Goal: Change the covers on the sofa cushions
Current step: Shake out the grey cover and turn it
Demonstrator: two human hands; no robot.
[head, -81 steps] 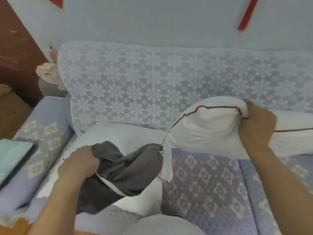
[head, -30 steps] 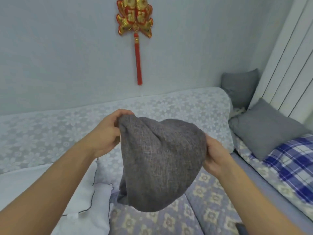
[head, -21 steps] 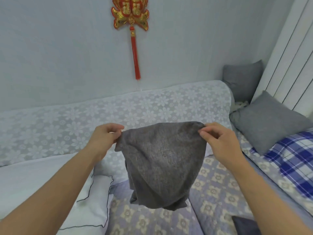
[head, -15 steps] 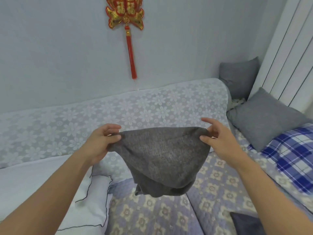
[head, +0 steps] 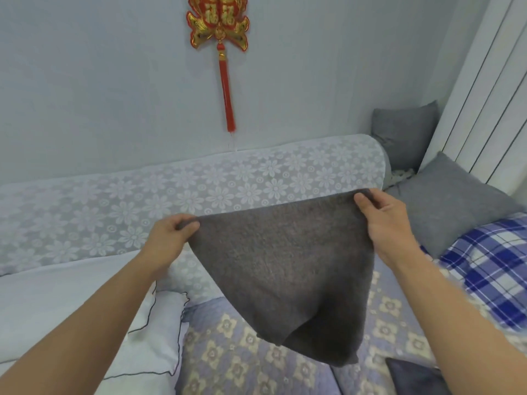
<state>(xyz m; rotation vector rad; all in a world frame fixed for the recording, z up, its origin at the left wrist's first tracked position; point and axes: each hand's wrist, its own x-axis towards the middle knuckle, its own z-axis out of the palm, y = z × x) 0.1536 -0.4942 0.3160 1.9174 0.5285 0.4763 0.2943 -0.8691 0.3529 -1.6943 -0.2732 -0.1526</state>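
A dark grey cushion cover hangs in the air over the sofa seat, stretched by its top edge. My left hand pinches its left top corner. My right hand pinches the right top corner, held a little higher. The cover's lower part sags to a point above the seat. A bare white cushion with dark piping lies on the seat at the lower left, under my left forearm.
The sofa backrest wears a white floral lace throw; the seat has a lilac quilted pad. Two grey cushions and a blue plaid cushion sit at the right. A red ornament hangs on the wall.
The head turned right from the white cushion. Both hands lifted the grey cover and spread apart, pulling its top edge from bunched to flat and taut.
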